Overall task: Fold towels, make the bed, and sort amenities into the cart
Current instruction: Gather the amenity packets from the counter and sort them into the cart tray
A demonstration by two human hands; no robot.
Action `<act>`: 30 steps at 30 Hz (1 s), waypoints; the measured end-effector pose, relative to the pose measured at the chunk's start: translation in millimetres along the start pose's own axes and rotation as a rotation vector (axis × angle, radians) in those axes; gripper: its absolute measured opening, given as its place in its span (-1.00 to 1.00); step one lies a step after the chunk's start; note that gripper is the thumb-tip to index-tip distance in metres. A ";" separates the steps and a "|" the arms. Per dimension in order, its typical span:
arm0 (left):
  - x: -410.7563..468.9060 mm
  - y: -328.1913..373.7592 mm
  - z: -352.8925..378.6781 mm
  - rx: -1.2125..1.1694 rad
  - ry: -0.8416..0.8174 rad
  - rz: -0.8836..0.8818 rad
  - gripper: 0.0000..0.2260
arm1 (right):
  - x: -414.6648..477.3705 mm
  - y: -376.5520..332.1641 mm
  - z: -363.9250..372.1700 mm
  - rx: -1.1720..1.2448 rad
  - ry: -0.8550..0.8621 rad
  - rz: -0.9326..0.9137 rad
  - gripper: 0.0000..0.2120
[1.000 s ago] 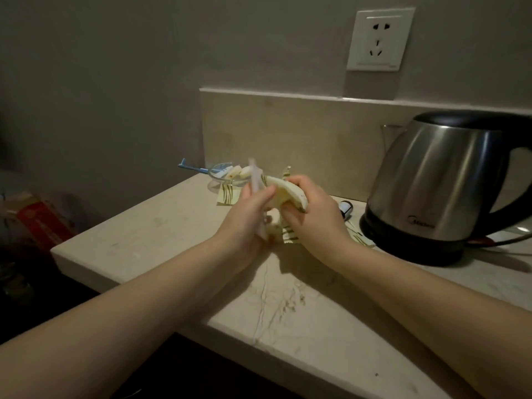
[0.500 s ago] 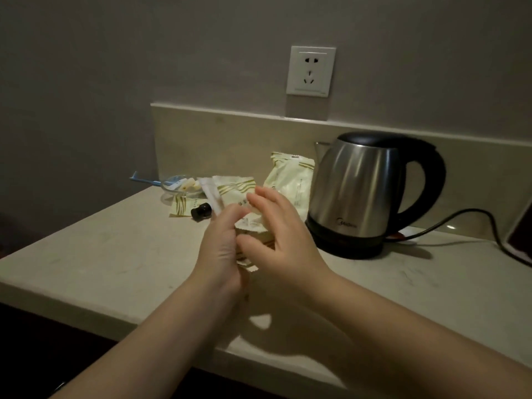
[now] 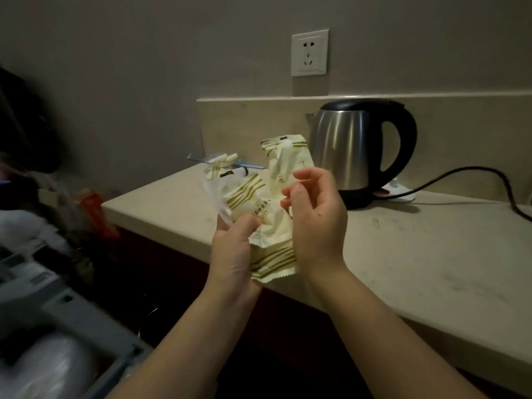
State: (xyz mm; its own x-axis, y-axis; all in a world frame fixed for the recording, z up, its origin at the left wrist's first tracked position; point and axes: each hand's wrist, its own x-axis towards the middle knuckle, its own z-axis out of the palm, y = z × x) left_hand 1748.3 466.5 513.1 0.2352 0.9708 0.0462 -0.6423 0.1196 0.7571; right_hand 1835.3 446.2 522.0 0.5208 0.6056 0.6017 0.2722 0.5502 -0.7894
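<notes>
The amenity packets (image 3: 259, 208) are flat sachets of cream colour with olive-gold stripes near their ends and zigzag-cut edges; the small print on them is too blurred to read. The left hand (image 3: 233, 254) holds them in the air, in front of the near edge of the counter (image 3: 403, 254), with the fingers curled round their lower half. I can count two packets in this hand, overlapping each other, and one clear plastic wrapper (image 3: 214, 197) at their left side. Their long axis is nearly upright, with the upper ends leaning a little to the left. The right hand (image 3: 319, 226) is just beside them on the right. Its fingers are half curled, and the thumb tip lies at the packets' edge, but I cannot tell if it grips. One more packet (image 3: 285, 159) stands upright behind, close to the one steel kettle (image 3: 345, 151); its lower part is hidden. A small pile of other amenities (image 3: 221, 165) lies at the far left corner of the counter. One wall socket (image 3: 309, 52) is above, and a grey cart (image 3: 72, 312) is at the lower left.
</notes>
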 end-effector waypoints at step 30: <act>-484.9 226.3 -329.5 0.257 0.887 0.408 -0.63 | -488.6 -226.8 241.3 0.254 -1.135 0.356 -0.63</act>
State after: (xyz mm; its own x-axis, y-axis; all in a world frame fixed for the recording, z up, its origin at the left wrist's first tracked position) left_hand 1248.5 91.3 447.3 -0.6620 0.7442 -0.0892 -0.3514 -0.2030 0.9139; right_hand 1323.9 164.3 436.4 -0.5048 0.8345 0.2209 0.0259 0.2704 -0.9624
